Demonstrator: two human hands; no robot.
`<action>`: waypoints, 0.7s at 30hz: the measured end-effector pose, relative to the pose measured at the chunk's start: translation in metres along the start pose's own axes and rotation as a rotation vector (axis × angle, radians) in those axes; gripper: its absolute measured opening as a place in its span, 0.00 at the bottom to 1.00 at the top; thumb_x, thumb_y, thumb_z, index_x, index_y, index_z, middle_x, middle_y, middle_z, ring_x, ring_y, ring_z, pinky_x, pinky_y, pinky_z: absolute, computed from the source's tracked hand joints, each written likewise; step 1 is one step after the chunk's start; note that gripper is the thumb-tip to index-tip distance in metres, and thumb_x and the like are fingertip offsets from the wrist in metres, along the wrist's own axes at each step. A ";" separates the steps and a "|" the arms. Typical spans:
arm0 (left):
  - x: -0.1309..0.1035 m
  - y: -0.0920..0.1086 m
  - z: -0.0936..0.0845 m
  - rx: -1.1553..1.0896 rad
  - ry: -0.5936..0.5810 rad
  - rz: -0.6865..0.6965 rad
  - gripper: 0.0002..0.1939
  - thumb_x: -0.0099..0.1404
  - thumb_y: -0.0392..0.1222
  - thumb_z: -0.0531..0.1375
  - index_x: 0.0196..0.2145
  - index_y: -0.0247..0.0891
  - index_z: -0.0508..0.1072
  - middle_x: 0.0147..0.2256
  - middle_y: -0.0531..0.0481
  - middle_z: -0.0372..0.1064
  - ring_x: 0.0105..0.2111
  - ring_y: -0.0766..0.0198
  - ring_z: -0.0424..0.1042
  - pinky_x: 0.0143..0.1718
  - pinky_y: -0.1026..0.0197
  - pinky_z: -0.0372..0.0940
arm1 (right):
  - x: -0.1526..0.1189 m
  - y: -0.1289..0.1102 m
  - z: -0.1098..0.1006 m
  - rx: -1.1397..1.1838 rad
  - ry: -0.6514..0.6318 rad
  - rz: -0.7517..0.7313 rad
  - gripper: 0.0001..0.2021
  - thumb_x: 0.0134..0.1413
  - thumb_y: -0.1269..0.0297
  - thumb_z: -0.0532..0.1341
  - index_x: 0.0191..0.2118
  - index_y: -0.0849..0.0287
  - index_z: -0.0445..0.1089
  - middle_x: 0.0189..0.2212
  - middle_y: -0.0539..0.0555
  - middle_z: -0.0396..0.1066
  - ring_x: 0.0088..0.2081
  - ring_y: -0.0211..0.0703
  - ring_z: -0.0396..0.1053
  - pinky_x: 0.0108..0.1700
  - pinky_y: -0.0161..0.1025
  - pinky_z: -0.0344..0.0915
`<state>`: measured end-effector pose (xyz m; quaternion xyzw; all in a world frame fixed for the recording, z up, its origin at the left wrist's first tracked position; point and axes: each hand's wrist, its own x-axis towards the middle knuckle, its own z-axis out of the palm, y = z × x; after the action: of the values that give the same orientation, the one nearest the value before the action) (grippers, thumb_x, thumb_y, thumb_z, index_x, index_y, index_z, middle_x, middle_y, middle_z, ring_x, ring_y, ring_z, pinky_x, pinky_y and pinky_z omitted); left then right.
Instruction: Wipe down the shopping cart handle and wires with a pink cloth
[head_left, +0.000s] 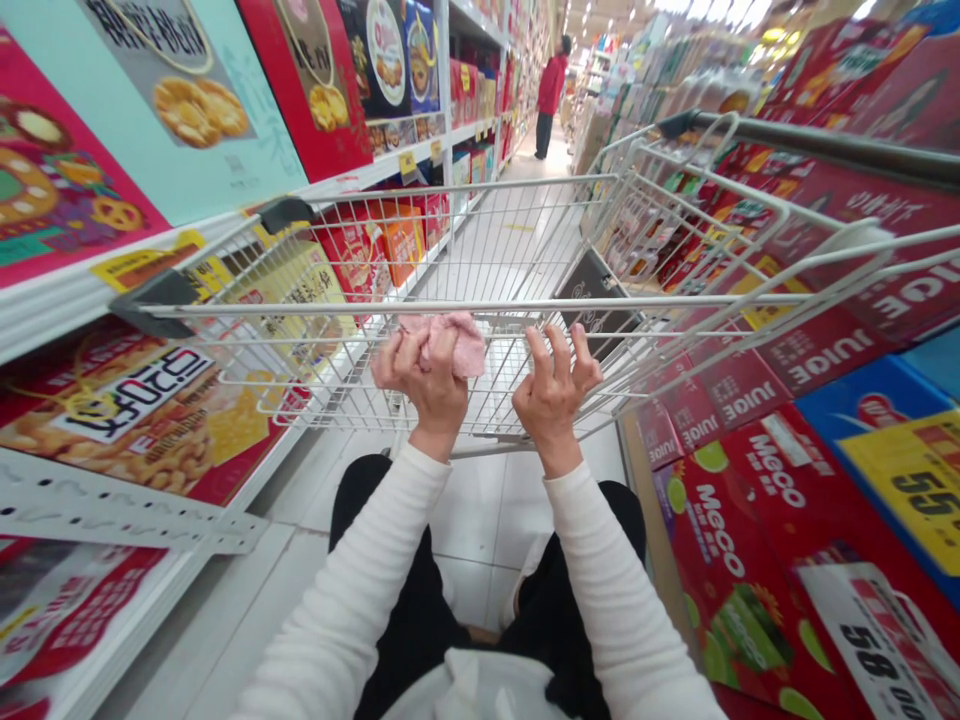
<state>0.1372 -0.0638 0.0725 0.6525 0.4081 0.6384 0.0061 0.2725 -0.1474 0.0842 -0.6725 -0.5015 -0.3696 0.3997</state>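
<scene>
A wire shopping cart (525, 303) stands sideways in front of me, its long side facing me. My left hand (429, 375) is closed on a pink cloth (466, 345), which is bunched against the cart's wire side below the top rail. To the right, my right hand (555, 385) has its fingers bent and hooked at the cart's wires. The fingertips reach up to just below the rail; how far they go through the mesh is hard to see. A dark panel (596, 295) is inside the cart, behind my right hand.
Shelves (225, 215) of boxed goods line the left side, close to the cart's corner. Stacked red drink cartons (750, 520) with price signs rise on the right. A person in red (553, 88) stands farther down the aisle. White floor tiles (469, 500) lie beneath the cart.
</scene>
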 end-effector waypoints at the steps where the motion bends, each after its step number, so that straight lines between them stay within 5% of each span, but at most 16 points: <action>1: -0.001 -0.003 0.003 0.013 -0.002 0.000 0.13 0.69 0.51 0.62 0.49 0.47 0.75 0.56 0.37 0.60 0.67 0.37 0.50 0.68 0.26 0.45 | 0.000 0.000 0.000 0.007 -0.001 -0.001 0.30 0.53 0.78 0.55 0.60 0.49 0.72 0.60 0.56 0.73 0.71 0.57 0.56 0.62 0.54 0.49; 6: 0.011 -0.004 0.000 0.014 0.009 -0.018 0.21 0.64 0.58 0.67 0.49 0.46 0.73 0.56 0.38 0.57 0.66 0.39 0.50 0.68 0.28 0.48 | 0.000 -0.001 -0.002 -0.002 0.015 -0.026 0.30 0.53 0.78 0.55 0.60 0.50 0.72 0.59 0.56 0.74 0.70 0.56 0.57 0.62 0.53 0.51; 11: 0.021 0.003 -0.013 0.130 0.066 0.131 0.15 0.72 0.49 0.59 0.53 0.42 0.75 0.48 0.41 0.61 0.54 0.49 0.63 0.57 0.41 0.61 | 0.003 -0.002 -0.002 -0.038 0.057 -0.053 0.28 0.54 0.78 0.54 0.59 0.51 0.73 0.57 0.55 0.75 0.69 0.52 0.59 0.62 0.51 0.53; 17: -0.016 -0.007 -0.025 0.168 0.043 0.252 0.14 0.74 0.41 0.55 0.52 0.41 0.78 0.38 0.46 0.61 0.40 0.59 0.64 0.44 0.56 0.63 | 0.003 -0.004 0.004 -0.006 0.096 -0.033 0.28 0.53 0.78 0.54 0.56 0.51 0.74 0.57 0.55 0.74 0.69 0.52 0.57 0.62 0.51 0.54; 21: -0.022 -0.007 -0.029 0.055 -0.039 0.190 0.10 0.73 0.42 0.59 0.47 0.43 0.79 0.41 0.45 0.60 0.46 0.57 0.65 0.49 0.53 0.64 | 0.003 -0.002 0.008 0.018 0.123 -0.046 0.27 0.52 0.79 0.54 0.55 0.53 0.74 0.56 0.57 0.74 0.70 0.52 0.56 0.62 0.51 0.56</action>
<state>0.1127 -0.0858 0.0562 0.7006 0.3616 0.6118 -0.0643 0.2715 -0.1388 0.0837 -0.6332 -0.4944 -0.4148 0.4273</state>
